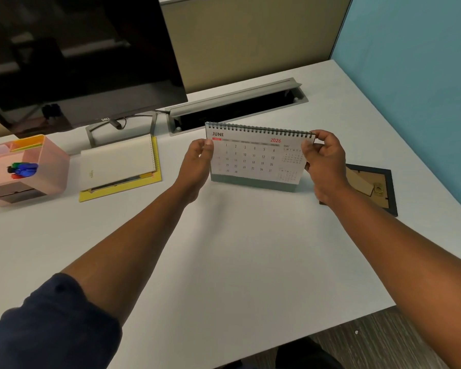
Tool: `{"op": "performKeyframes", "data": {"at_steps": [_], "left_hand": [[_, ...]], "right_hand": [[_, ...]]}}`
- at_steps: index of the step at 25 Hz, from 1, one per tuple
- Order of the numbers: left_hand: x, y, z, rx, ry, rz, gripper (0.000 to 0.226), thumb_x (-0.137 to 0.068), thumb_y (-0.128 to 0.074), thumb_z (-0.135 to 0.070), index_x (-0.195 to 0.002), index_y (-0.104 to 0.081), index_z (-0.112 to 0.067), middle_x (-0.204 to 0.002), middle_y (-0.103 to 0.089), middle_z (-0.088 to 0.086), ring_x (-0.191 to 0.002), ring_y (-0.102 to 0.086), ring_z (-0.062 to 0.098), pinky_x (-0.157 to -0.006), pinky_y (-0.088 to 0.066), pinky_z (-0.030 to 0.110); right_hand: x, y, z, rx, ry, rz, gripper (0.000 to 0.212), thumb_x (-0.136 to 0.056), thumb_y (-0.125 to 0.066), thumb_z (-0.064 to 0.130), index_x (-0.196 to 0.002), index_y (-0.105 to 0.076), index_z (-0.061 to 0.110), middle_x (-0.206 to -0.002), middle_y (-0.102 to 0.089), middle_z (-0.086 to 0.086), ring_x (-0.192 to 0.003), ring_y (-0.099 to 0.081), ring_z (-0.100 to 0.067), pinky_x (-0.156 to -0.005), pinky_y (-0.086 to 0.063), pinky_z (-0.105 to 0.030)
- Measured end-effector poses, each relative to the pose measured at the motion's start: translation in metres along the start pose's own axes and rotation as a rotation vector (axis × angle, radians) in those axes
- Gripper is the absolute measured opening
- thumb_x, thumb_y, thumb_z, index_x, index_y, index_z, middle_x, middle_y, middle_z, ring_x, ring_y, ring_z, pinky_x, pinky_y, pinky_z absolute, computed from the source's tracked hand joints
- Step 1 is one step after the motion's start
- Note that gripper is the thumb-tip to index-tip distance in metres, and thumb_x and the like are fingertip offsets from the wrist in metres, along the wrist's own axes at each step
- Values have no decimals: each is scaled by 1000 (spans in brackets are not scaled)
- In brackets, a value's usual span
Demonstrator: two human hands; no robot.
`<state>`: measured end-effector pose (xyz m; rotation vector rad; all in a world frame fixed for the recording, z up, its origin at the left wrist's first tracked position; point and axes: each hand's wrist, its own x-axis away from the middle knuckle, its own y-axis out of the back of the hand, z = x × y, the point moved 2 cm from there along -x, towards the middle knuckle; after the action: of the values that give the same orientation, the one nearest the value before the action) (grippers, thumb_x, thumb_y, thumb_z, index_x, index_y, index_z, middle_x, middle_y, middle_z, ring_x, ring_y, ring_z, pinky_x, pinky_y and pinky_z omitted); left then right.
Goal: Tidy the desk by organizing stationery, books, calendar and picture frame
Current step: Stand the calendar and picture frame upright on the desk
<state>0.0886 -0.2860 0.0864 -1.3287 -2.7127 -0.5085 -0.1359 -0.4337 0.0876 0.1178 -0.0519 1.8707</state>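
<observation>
A spiral-bound desk calendar (253, 155) showing June 2026 stands upright on the white desk (224, 249), a little past its middle. My left hand (197, 163) pinches its upper left corner and my right hand (322, 161) grips its upper right corner. A black picture frame (381, 187) lies face down to the right, partly hidden behind my right wrist. A white notebook (117, 161) rests on a yellow book (155, 179) at the left. A pink organizer (27, 169) with coloured pens (23, 169) stands at the far left.
A dark monitor (77, 54) on its stand fills the back left. A grey cable tray (237, 107) with an open lid runs along the back, just behind the calendar. A blue partition wall (423, 75) borders the desk's right side. The desk's front edge lies at lower right.
</observation>
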Motion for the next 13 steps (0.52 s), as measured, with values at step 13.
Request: {"op": "performKeyframes", "data": {"at_steps": [13], "left_hand": [[5,-3,27,351,219,53,66,-102,-13,-51,-125,-67,-18,-118,-73,5,-116,-65,27,-109,-44,53]], "right_hand": [[23,9,-57,-54,-287,156,28,-98,-56,37,-114,-59,15,-108,-71,-2,-104,-64,-19,-84,-50,-27]]}}
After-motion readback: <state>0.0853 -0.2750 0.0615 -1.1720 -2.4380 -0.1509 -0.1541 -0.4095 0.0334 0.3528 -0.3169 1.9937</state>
